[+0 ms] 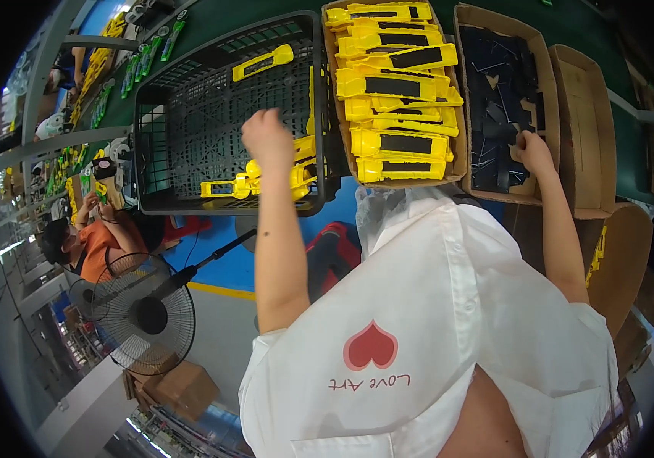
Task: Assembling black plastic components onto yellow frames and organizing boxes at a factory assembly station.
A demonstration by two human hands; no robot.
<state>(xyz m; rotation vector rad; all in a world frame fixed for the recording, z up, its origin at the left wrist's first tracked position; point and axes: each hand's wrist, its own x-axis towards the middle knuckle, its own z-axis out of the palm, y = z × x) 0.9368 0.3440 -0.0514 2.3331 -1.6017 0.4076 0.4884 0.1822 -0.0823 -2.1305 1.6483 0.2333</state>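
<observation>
My left hand (268, 143) is over the black plastic crate (146, 145), its fingers curled in; anything inside them is hidden. Below it, several yellow plastic frames (241, 185) with open slots lie at the crate's near right corner. Another yellow frame (263, 62) rests near the far side. To the right, a cardboard box (397, 183) is heaped with yellow plastic parts (401, 86), each with a black rectangle on it. My right hand (538, 155) reaches into a box of loose black flat pieces (487, 91), thumb and fingers pinched at the edge of one piece.
A shallow cardboard box (582, 130) stands at the far right. Left of me are a standing fan (149, 314) and a co-worker in an orange top (107, 243). Green and yellow parts (140, 69) line the green bench beyond the crate. Cardboard cartons (182, 388) sit behind the fan.
</observation>
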